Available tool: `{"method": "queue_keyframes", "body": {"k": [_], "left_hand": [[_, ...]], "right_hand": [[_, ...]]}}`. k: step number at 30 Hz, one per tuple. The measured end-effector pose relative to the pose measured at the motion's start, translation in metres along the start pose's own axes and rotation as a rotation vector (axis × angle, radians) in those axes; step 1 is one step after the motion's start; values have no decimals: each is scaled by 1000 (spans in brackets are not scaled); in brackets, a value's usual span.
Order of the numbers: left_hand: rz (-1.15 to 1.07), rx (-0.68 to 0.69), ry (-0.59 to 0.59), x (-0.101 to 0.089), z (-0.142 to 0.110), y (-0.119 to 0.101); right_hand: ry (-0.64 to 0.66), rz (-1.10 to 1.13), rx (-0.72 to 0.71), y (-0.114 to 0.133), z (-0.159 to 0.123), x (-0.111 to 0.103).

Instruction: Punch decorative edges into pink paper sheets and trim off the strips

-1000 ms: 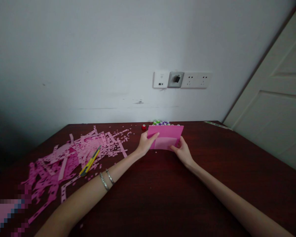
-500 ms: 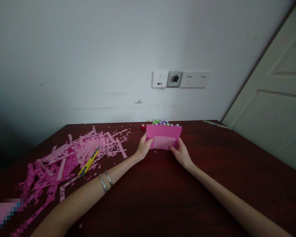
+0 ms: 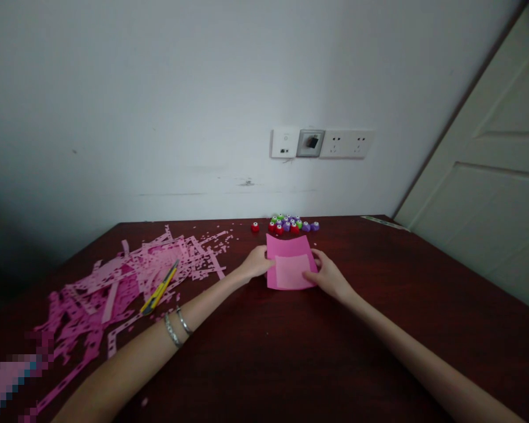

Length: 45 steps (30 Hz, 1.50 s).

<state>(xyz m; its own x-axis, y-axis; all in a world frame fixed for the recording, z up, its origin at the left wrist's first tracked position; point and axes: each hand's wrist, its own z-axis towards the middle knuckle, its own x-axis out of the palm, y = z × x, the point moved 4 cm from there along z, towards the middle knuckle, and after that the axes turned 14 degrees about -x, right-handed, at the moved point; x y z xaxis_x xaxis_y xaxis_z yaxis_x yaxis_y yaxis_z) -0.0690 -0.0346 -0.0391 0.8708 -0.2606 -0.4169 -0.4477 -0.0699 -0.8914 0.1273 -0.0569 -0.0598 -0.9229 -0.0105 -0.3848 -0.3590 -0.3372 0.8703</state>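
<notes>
A darker pink sheet of paper is held between my two hands, with a smaller light pink sheet lying over its near part. My left hand grips the left edge, thumb on top and fingers behind. At the right edge my right hand pinches both sheets, its thumb pressing on the light one. The paper curves slightly, and its lower side seems close to the tabletop; whether it touches I cannot tell. Just beyond it sit several small red, green and purple pieces with white round tops.
Cut pink paper strips and scraps cover the table's left side. A yellow utility knife lies on them. One red piece sits apart. A thin strip lies at the back right. Wall sockets are above the brown table.
The sheets have come down and nearer, tilting from almost upright to flatter. The small coloured pieces behind now show fully. Both hands keep their hold.
</notes>
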Motion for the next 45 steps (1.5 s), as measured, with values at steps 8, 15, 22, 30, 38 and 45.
{"method": "queue_keyframes", "body": {"k": [8,15,22,30,38,45], "left_hand": [[466,-22,-210,-1,-14,0],[744,84,-123,4,-14,-7],[424,158,-60,0,2,3],[474,164,14,0,9,6],[418,-18,42,-7,7,2],[412,-8,-4,-9,9,0]], "right_hand": [[213,-505,-88,11,-4,-4],[306,-616,-221,21,20,-13],[497,-466,-237,18,43,-11],[624,-464,-122,17,52,-5],[668,-445,-117,17,55,-2],[621,-492,-92,22,62,2]]}}
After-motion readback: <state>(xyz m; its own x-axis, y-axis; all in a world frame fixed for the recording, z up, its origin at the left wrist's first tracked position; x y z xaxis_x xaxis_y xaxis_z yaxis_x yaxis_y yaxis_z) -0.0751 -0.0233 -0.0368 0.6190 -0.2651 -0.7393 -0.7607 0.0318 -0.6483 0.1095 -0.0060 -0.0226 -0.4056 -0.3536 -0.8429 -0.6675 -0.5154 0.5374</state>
